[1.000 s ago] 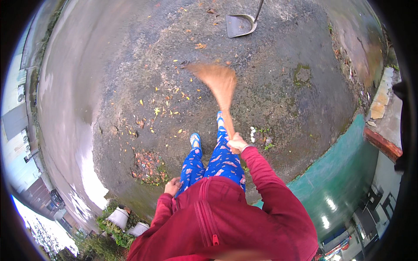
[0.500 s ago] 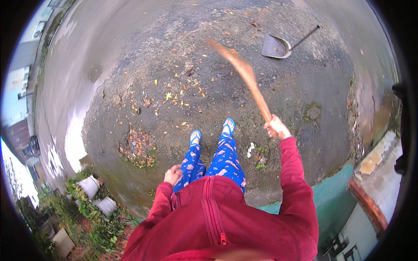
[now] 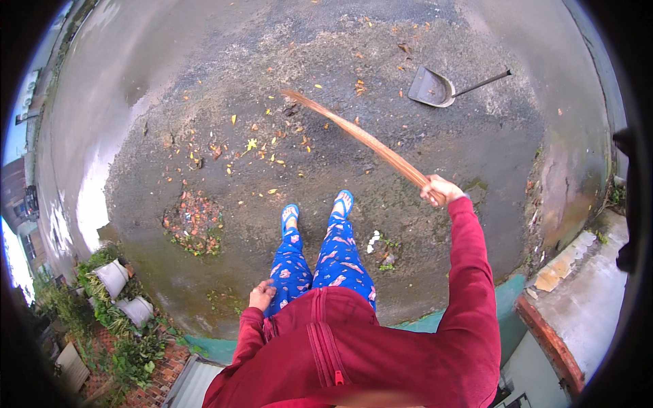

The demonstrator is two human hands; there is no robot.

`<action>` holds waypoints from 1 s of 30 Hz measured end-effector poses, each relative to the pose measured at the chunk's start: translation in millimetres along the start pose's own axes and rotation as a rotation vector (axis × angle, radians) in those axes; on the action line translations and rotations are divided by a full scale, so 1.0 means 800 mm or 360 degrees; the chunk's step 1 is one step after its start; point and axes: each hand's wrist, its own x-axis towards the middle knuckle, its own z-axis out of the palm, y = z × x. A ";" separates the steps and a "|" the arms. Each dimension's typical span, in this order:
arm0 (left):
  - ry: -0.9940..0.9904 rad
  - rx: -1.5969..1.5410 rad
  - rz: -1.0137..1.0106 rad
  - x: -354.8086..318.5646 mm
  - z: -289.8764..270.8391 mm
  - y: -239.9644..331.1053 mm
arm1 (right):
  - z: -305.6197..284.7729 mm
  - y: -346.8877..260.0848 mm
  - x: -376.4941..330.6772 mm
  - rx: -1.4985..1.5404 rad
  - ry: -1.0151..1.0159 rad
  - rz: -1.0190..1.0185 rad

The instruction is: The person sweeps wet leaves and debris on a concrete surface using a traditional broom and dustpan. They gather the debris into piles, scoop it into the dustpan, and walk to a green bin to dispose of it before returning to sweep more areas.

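Observation:
My right hand (image 3: 441,191) is closed around the bound end of a long brown stick broom (image 3: 371,141). Its bristles reach forward and to the left, with the thin tip over the wet pavement near scattered leaves. I cannot tell whether the tip touches the ground. My left hand (image 3: 262,296) hangs beside my left thigh, fingers curled in and nothing visible in them. Beyond the broom, at the far right, a grey dustpan (image 3: 430,88) lies on the ground, its dark handle pointing right. Yellow and brown fallen leaves (image 3: 253,144) are strewn to the left of the broom.
A patch of reddish rubble (image 3: 194,223) lies left of my feet in blue flip-flops (image 3: 290,214). White planters (image 3: 113,279) with greenery stand at the lower left. A brick-edged ledge (image 3: 551,340) runs along the lower right. Puddles (image 3: 92,197) shine at the left.
The broom has swung left, its tip now further left and a little nearer to me. My right hand has shifted slightly right. My left hand's fingers are more curled. The view has shifted slightly.

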 end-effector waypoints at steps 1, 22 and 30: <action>-0.0009 -0.0207 0.0012 0.003 0.002 0.014 | -0.017 -0.003 -0.019 0.0009 -0.0090 -0.0081; 0.0105 -0.0296 -0.0042 -0.008 0.030 0.001 | -0.062 -0.029 -0.072 -0.0126 0.0315 0.0019; -0.0029 0.0128 -0.0032 0.001 0.053 0.022 | 0.042 -0.020 0.096 0.0118 0.0407 -0.0548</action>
